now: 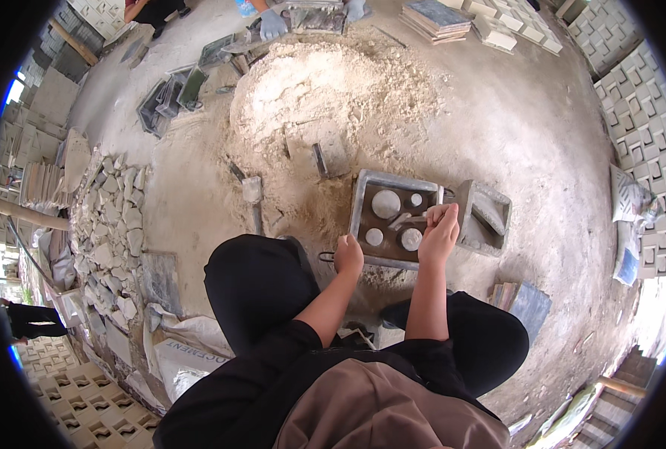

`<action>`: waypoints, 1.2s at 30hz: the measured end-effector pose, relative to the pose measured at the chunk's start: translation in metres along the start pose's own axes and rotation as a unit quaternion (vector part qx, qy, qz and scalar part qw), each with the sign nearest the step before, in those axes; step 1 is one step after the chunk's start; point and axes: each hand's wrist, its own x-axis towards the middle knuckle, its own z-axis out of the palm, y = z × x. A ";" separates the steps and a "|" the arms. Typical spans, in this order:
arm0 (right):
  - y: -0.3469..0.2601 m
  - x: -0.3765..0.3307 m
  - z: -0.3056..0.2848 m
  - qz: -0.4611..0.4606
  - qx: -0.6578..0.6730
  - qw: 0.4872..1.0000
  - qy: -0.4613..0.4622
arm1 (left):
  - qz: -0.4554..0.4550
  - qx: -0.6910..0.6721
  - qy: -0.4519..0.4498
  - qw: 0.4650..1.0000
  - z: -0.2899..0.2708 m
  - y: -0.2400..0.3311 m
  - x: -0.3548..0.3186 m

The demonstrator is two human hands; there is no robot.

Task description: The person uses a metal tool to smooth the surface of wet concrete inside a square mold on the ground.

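Grey mould point(393, 221) | right hand point(439, 232) inside | white sack point(187, 352) lower-left

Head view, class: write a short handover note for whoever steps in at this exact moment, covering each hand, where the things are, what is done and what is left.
Left hand: closed on the near-left rim of the square mould tray, steadying it.
Right hand: fingers closed on a small tool, its tip inside the tray.
The tray lies on the ground beside the sand pile; four pale round discs sit in it. A second mould lies tilted to its right.
Done: discs in the tray.
Left: tray interior apparently not yet filled; second mould looks untouched.
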 end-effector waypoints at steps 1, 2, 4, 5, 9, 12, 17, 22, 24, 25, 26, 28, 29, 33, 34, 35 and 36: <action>-0.002 -0.003 -0.002 0.004 0.009 1.000 0.008 | -0.003 -0.010 -0.002 1.000 -0.001 0.000 -0.003; 0.007 -0.009 -0.002 0.041 -0.048 0.997 0.037 | -0.021 -0.008 -0.009 1.000 -0.002 0.000 -0.006; 0.017 -0.012 -0.005 0.006 -0.018 1.000 0.015 | -0.041 -0.012 -0.025 0.999 -0.004 0.012 -0.010; 0.020 -0.012 -0.008 -0.011 -0.004 1.000 0.005 | -0.038 -0.011 -0.023 0.999 -0.001 0.014 -0.011; -0.004 -0.014 0.005 0.027 0.083 0.991 0.101 | -0.026 -0.007 0.006 1.000 -0.004 0.007 -0.007; 0.013 -0.025 0.007 0.015 0.009 0.995 0.098 | -0.028 -0.005 -0.006 1.000 -0.001 0.004 -0.009; 0.020 -0.032 0.019 0.005 -0.054 0.998 0.041 | -0.035 0.011 -0.018 0.999 -0.001 0.004 -0.008; -0.004 -0.032 0.021 -0.005 -0.035 0.999 0.033 | -0.011 0.014 -0.022 1.000 -0.002 0.002 -0.008; 0.014 -0.035 0.014 -0.014 -0.053 0.999 0.003 | -0.017 0.012 -0.017 1.000 0.001 0.004 -0.011; 0.018 -0.033 0.013 -0.024 -0.060 0.998 -0.014 | -0.015 0.008 -0.014 1.000 0.002 0.008 -0.010; 0.021 -0.031 0.009 -0.002 -0.065 0.998 0.003 | -0.014 0.007 -0.017 1.000 0.002 0.011 -0.011; 0.010 -0.027 0.013 0.028 -0.051 0.998 0.020 | -0.022 0.006 -0.010 1.000 -0.002 0.007 -0.008; 0.005 -0.026 0.015 0.043 -0.045 0.998 0.028 | -0.022 0.003 -0.010 1.000 -0.004 0.005 -0.006; 0.000 -0.023 0.013 0.045 -0.130 0.990 -0.035 | -0.024 -0.001 -0.018 1.000 0.000 0.002 -0.009; 0.010 -0.023 0.012 0.050 -0.125 0.990 -0.042 | -0.016 -0.003 -0.020 1.000 0.002 0.006 -0.008; 0.014 -0.021 0.004 0.037 -0.124 0.991 -0.039 | -0.017 -0.002 -0.024 1.000 0.004 0.008 -0.010; 0.012 -0.021 0.007 0.029 -0.117 0.992 -0.041 | -0.020 0.001 -0.018 1.000 0.003 0.006 -0.010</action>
